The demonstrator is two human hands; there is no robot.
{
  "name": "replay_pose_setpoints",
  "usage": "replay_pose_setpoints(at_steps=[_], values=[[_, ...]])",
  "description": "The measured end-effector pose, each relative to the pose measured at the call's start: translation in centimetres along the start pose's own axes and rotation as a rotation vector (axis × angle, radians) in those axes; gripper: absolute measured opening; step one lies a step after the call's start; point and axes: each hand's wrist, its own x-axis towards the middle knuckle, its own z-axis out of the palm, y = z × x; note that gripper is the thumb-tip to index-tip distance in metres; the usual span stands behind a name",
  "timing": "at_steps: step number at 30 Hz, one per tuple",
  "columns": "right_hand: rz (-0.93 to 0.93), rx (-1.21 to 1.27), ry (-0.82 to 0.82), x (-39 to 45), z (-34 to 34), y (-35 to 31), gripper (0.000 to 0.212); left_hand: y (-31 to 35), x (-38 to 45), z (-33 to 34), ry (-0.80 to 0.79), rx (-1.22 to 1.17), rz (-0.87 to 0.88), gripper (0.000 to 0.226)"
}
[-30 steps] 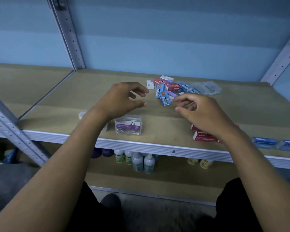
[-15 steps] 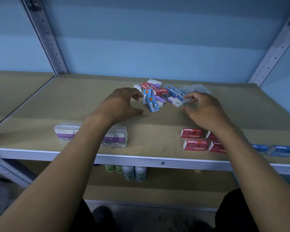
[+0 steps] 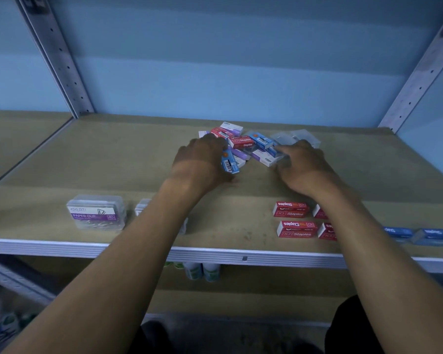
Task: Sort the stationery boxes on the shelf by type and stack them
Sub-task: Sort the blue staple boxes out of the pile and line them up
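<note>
A mixed pile of small boxes lies at the back middle of the shelf point(image 3: 138, 159): red Staples boxes point(image 3: 242, 143), blue boxes point(image 3: 261, 139), purple-and-white boxes point(image 3: 264, 158) and clear plastic boxes point(image 3: 298, 136). My left hand point(image 3: 202, 159) covers the pile's left side, its fingers curled down beside a tilted blue box point(image 3: 230, 163); whether it grips the box is hidden. My right hand point(image 3: 303, 166) lies at the pile's right side, its fingertips touching the boxes there, blurred.
Along the front edge stand clear paper clip boxes point(image 3: 96, 213), red Staples boxes in rows point(image 3: 292, 209) and blue boxes point(image 3: 435, 236). Metal uprights point(image 3: 59, 60) rise at both back corners. Bottles point(image 3: 202, 270) stand on the shelf below.
Both hands have moved forward from above the shelf's middle onto the pile. The left one now covers its left side; the right one has reached further in.
</note>
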Motion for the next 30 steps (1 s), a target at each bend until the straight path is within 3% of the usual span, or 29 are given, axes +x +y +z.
replay_pose_setpoints(at_steps=[9, 16, 24, 30], values=[[0.004, 0.115, 0.144, 0.2, 0.1, 0.1, 0.022, 0.6, -0.2, 0.1, 0.015, 0.089, 0.027, 0.048], [0.072, 0.198, 0.217, 0.2, -0.3, 0.5, 0.010, 0.0, -1.1, -0.8, -0.056, 0.024, 0.041, 0.054], [0.117, 0.338, 0.261, -0.8, -2.1, 1.9, 0.023, -0.5, -2.2, -2.0, -0.066, -0.066, 0.095, 0.050], [0.076, 0.351, 0.172, -2.2, -2.9, 2.6, 0.020, -0.5, -2.4, -2.2, -0.148, 0.044, 0.116, 0.047]])
